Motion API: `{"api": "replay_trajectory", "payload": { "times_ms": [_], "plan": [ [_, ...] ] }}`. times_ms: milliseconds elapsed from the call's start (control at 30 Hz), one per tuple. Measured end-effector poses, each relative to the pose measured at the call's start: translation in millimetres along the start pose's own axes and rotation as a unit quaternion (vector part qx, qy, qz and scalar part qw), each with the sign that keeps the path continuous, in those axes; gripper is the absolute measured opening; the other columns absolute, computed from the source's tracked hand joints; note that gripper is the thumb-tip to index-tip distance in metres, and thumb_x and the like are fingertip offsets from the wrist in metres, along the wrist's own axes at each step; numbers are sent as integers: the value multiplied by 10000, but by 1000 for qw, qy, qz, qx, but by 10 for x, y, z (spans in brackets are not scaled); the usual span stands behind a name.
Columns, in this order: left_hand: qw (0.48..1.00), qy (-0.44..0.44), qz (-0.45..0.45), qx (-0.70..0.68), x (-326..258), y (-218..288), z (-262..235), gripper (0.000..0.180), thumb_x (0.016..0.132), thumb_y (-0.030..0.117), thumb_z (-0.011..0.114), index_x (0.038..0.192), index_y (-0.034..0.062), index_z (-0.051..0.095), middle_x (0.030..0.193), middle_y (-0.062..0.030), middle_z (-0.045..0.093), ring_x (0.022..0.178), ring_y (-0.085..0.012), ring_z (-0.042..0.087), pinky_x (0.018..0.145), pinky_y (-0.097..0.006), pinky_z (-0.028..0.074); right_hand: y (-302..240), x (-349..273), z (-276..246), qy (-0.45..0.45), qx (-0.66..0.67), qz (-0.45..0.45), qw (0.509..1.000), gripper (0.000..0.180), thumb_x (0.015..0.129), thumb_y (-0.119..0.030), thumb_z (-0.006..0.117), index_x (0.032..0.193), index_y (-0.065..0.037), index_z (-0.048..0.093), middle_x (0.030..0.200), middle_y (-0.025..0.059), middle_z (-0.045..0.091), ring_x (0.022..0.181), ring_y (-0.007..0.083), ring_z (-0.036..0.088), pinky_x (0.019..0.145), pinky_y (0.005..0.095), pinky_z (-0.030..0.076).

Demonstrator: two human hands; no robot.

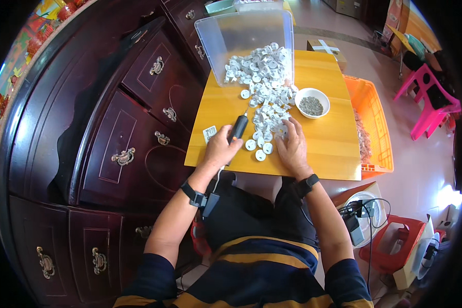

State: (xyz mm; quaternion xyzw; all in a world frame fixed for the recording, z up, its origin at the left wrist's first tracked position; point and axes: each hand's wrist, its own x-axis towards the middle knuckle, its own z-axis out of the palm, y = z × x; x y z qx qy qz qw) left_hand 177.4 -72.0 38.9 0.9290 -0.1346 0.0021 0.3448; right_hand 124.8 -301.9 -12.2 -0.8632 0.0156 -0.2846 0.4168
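My left hand [222, 148] is wrapped round a black electric screwdriver [239, 124], whose thin tip points away from me toward the heap. White round plastic pieces [269, 117] are heaped down the middle of the table [323, 154]. Several of them lie loose and flat near the front, such as a white disc [260, 155]. At the heap's right edge rests my right hand [294, 149], thumb and fingers apart, its fingertips touching or just over the pieces. I see nothing held in it. A white bowl [320, 94] of small metal screws [311, 106] stands beyond it.
A clear plastic bin [215, 46] lies tipped at the back, spilling pieces onto the table. Dark wooden drawers [100, 169] stand close on the left. An orange crate [377, 118] is at the right. A pink chair [428, 100] and a red stool [390, 251] stand farther out.
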Motion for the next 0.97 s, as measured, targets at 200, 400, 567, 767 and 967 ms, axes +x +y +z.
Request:
{"api": "replay_trajectory", "payload": {
  "times_ms": [200, 400, 567, 767, 967],
  "plan": [
    [916, -74, -109, -380, -14, -366, -12, 328, 898, 212, 695, 1131, -4, 612, 855, -24, 619, 691, -95, 610, 617, -245, 520, -82, -88, -205, -53, 49, -15, 997, 494, 812, -28, 671, 1288, -41, 537, 1365, 250, 496, 1164, 445, 561, 976, 456, 490],
    [905, -80, -112, -403, -117, -352, -118, 331, 907, 247, 670, 1130, 10, 604, 824, -8, 585, 633, -85, 601, 562, -217, 494, 125, 647, -710, 63, 6, -95, 993, 280, 840, -19, 648, 1120, -31, 641, 1060, 174, 685, 972, 352, 668, 863, 416, 530],
    [908, -88, -101, -398, -114, -365, -71, 366, 897, 229, 683, 1162, -9, 598, 816, -15, 590, 635, -81, 596, 566, -217, 492, 482, 1222, -962, -53, -130, -37, 989, 186, 844, -132, 670, 1007, -51, 707, 901, 156, 722, 827, 329, 705, 748, 420, 556],
    [908, -67, -90, -403, -148, -364, -28, 339, 899, 203, 684, 1154, -4, 600, 819, -24, 599, 660, -88, 597, 584, -231, 496, 542, 1417, -807, -232, -322, 28, 917, 153, 794, -173, 707, 927, -101, 734, 884, 150, 721, 832, 323, 697, 753, 415, 551],
    [911, -60, -83, -399, -120, -397, 2, 335, 902, 203, 684, 1159, 5, 602, 831, -38, 611, 675, -101, 605, 603, -244, 509, 535, 1469, -765, -271, -338, 10, 901, 155, 778, -184, 701, 919, -155, 759, 930, 170, 722, 896, 349, 692, 782, 447, 555]
  ]
}}
